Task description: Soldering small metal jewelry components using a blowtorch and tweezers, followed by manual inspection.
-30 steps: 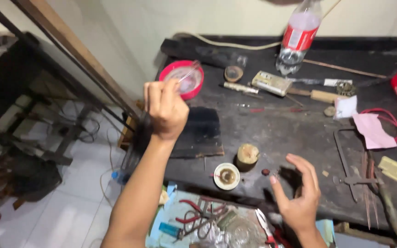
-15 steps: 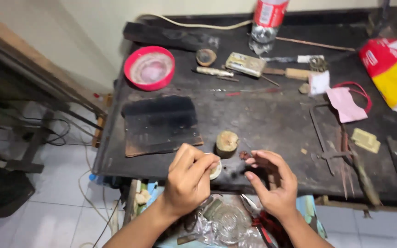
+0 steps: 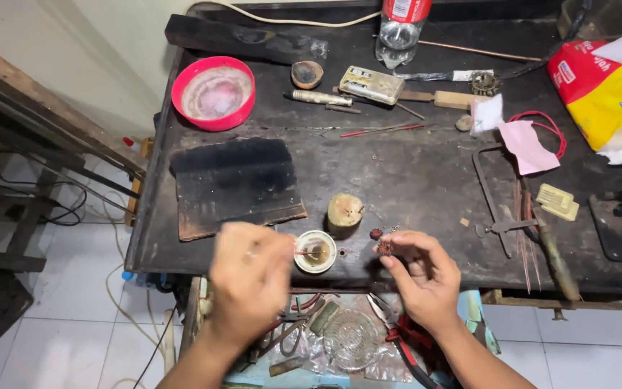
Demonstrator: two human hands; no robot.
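Left hand [image 3: 250, 277] shifted beside small white dish [image 3: 316, 251], right hand [image 3: 420, 277] pinching bead [image 3: 384, 248] near bench edge [image 3: 426, 279]

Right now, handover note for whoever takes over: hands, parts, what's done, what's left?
Left hand: blurred, fingers pinched beside the small white dish; whether it holds anything is unclear.
Right hand: fingers pinch a small reddish-brown piece at the bench's front edge.
Another reddish piece lies beside the wooden stub.
Done: piece picked up.
Left: cannot tell.
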